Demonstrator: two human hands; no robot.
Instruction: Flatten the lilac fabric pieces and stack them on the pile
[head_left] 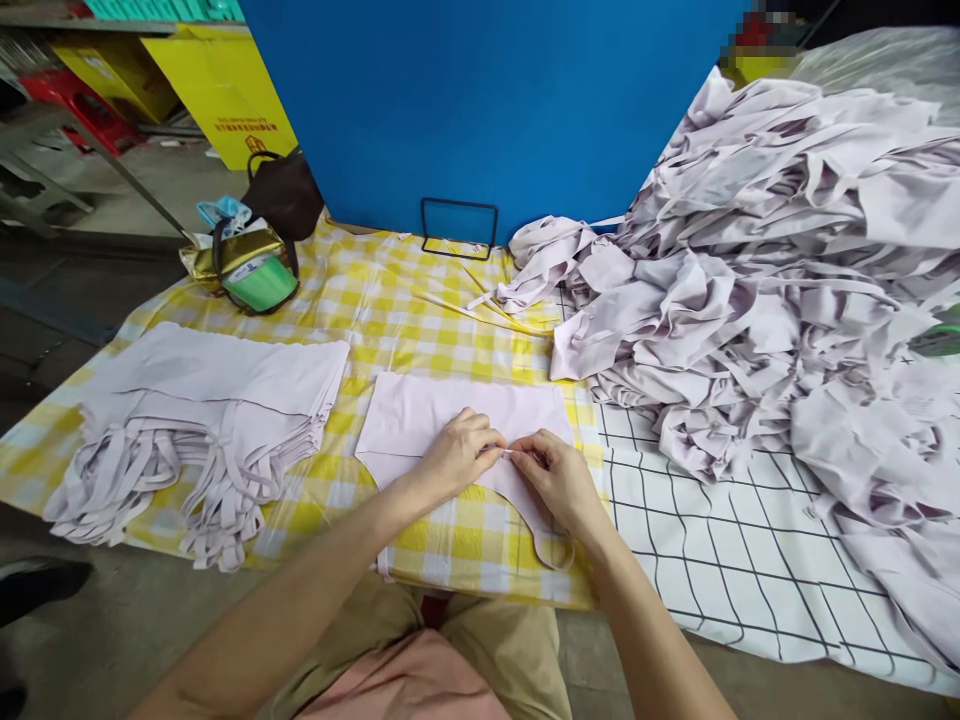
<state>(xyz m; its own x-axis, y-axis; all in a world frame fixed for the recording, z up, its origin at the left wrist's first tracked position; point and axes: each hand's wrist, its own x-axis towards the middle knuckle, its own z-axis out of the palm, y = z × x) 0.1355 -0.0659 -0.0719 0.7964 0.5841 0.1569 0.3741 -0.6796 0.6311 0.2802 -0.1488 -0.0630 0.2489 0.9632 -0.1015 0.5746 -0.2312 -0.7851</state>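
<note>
A pale lilac strappy top (405, 410) lies flat in front of me, its wide band turned away and its narrower side toward me. Over its middle, my left hand (466, 450) is closed in a pinch on a thin strap. My right hand (553, 475) pinches the same thin piece a little to the right, and a short length of it shows between the fingertips. Below the right hand, a strap loop (555, 565) curves down onto the cloth. The fingers partly hide the exact spot being gripped.
To the left is a neat stack of matching tops (217, 365), straps toward me. A large loose heap of lilac garments (712, 310) fills the right side. A blue panel (487, 110) stands behind a black wire frame (459, 228). Bags (259, 280) sit at the back left.
</note>
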